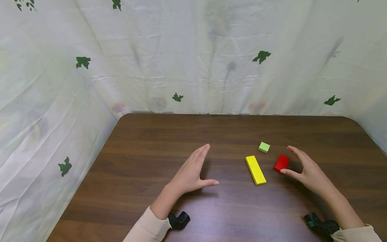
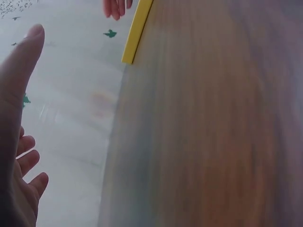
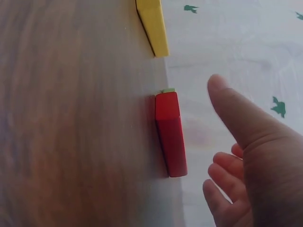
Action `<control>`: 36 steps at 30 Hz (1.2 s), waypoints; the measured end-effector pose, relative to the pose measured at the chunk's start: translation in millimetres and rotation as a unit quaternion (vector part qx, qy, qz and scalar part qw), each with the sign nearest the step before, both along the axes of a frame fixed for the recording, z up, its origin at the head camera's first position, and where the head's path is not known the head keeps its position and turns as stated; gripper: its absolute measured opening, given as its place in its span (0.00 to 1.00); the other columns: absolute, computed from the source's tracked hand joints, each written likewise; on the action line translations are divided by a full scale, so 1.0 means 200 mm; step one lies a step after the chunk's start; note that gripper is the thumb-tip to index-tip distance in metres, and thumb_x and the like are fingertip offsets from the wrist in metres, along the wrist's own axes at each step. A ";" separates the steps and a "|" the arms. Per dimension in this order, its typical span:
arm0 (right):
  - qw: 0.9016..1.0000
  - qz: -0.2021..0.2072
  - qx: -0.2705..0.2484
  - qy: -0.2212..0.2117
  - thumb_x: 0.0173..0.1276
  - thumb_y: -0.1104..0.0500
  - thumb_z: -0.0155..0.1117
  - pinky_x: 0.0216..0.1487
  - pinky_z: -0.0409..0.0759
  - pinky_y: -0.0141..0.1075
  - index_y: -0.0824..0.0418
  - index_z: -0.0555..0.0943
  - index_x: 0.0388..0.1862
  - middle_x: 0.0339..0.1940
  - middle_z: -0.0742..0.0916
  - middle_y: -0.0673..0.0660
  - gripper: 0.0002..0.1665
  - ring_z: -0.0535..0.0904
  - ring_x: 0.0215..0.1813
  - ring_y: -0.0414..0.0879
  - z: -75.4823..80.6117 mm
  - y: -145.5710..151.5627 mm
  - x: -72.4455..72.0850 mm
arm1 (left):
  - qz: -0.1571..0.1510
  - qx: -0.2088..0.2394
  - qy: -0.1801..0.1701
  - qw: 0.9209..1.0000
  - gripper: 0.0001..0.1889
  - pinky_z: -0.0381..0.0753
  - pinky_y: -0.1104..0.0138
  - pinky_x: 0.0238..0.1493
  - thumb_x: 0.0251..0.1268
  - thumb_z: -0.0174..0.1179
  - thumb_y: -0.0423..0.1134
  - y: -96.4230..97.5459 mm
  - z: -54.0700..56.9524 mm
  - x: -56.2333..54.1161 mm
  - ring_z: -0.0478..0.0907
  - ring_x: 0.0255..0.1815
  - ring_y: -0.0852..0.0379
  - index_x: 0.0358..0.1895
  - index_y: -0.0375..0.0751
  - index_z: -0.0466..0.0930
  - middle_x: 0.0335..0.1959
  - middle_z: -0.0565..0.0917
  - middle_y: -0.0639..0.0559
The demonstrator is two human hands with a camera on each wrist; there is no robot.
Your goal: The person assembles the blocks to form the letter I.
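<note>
On the brown table lie a long yellow block (image 1: 255,170), a red block (image 1: 281,163) and a small light green block (image 1: 264,147). My right hand (image 1: 309,173) is spread beside the red block, thumb and fingers wide apart around its right side, with nothing gripped. In the right wrist view the red block (image 3: 170,135) sits left of the thumb. My left hand (image 1: 188,173) hovers left of the yellow block, thumb and fingers stretched apart and holding nothing. The left wrist view shows the yellow block (image 2: 137,33) at the top, beyond the thumb.
The wooden table (image 1: 145,151) has rounded far corners. Behind it and at the left hangs a pale curtain (image 1: 181,60) with green leaf shapes. A black device is strapped at each wrist, the left one (image 1: 179,220) and the right one (image 1: 321,224).
</note>
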State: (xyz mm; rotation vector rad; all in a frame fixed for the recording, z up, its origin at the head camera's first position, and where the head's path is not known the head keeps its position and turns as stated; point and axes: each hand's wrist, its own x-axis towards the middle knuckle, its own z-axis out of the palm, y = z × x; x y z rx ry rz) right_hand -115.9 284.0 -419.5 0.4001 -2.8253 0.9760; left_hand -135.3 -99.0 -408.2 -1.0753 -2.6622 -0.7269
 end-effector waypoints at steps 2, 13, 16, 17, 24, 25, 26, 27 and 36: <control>1.000 -0.002 -0.001 -0.005 0.49 0.50 0.71 0.48 0.62 0.63 0.67 0.54 0.67 0.60 0.66 0.71 0.53 0.61 0.58 0.67 -0.01 0.00 0.00 | -0.005 -0.001 -0.002 1.000 0.55 0.51 0.60 0.64 0.45 0.55 0.69 0.02 -0.01 0.00 0.47 0.68 0.53 0.70 0.39 0.40 0.69 0.51 0.47; 1.000 0.002 -0.008 -0.014 0.49 0.50 0.71 0.47 0.65 0.59 0.69 0.58 0.64 0.56 0.70 0.69 0.50 0.67 0.54 0.66 -0.07 0.02 -0.01 | -0.018 -0.011 -0.007 1.000 0.56 0.52 0.60 0.64 0.46 0.55 0.69 0.15 -0.06 0.01 0.46 0.69 0.53 0.70 0.38 0.40 0.69 0.51 0.45; 1.000 0.002 -0.009 -0.014 0.49 0.50 0.72 0.47 0.66 0.56 0.69 0.59 0.63 0.56 0.71 0.68 0.49 0.69 0.53 0.65 -0.07 0.03 -0.01 | -0.020 -0.005 -0.014 1.000 0.55 0.53 0.61 0.64 0.46 0.56 0.68 0.18 -0.07 0.01 0.47 0.68 0.54 0.70 0.38 0.40 0.68 0.52 0.44; 1.000 0.002 -0.009 -0.015 0.49 0.51 0.72 0.47 0.66 0.56 0.69 0.59 0.63 0.56 0.71 0.68 0.49 0.69 0.53 0.65 -0.07 0.03 -0.01 | -0.021 -0.004 -0.016 1.000 0.55 0.53 0.61 0.64 0.46 0.56 0.68 0.19 -0.08 0.01 0.47 0.68 0.54 0.70 0.37 0.41 0.68 0.52 0.44; 1.000 0.008 -0.007 -0.015 0.49 0.52 0.72 0.47 0.67 0.53 0.69 0.61 0.62 0.54 0.71 0.68 0.46 0.71 0.50 0.65 -0.07 0.03 -0.01 | -0.030 -0.012 -0.019 0.999 0.55 0.53 0.62 0.63 0.46 0.56 0.67 0.26 -0.10 0.02 0.47 0.68 0.54 0.69 0.34 0.43 0.68 0.53 0.43; 1.000 0.008 -0.007 -0.015 0.50 0.52 0.71 0.47 0.67 0.53 0.69 0.61 0.62 0.54 0.71 0.68 0.46 0.71 0.50 0.65 -0.07 0.03 -0.01 | -0.032 -0.015 -0.018 0.999 0.55 0.53 0.62 0.63 0.46 0.56 0.67 0.27 -0.10 0.02 0.47 0.68 0.54 0.69 0.34 0.43 0.68 0.53 0.43; 1.000 0.007 -0.005 -0.017 0.50 0.52 0.71 0.47 0.68 0.54 0.69 0.61 0.62 0.55 0.71 0.68 0.46 0.71 0.50 0.65 -0.07 0.03 -0.01 | -0.032 -0.019 -0.020 0.999 0.55 0.53 0.62 0.64 0.46 0.56 0.68 0.28 -0.10 0.02 0.47 0.68 0.54 0.69 0.34 0.43 0.68 0.53 0.43; 1.000 0.006 -0.004 -0.020 0.50 0.52 0.71 0.47 0.68 0.54 0.69 0.61 0.62 0.55 0.71 0.68 0.46 0.71 0.50 0.65 -0.07 0.03 -0.01 | -0.032 -0.024 -0.020 0.999 0.55 0.52 0.62 0.64 0.46 0.56 0.68 0.29 -0.10 0.02 0.47 0.68 0.54 0.69 0.34 0.43 0.68 0.53 0.43; 1.000 0.003 0.003 -0.030 0.51 0.51 0.70 0.46 0.68 0.58 0.70 0.62 0.61 0.54 0.70 0.69 0.44 0.70 0.51 0.67 -0.07 0.03 -0.01 | -0.038 -0.057 -0.015 0.998 0.55 0.46 0.66 0.65 0.46 0.53 0.70 0.40 -0.12 0.03 0.46 0.69 0.55 0.69 0.33 0.44 0.68 0.53 0.43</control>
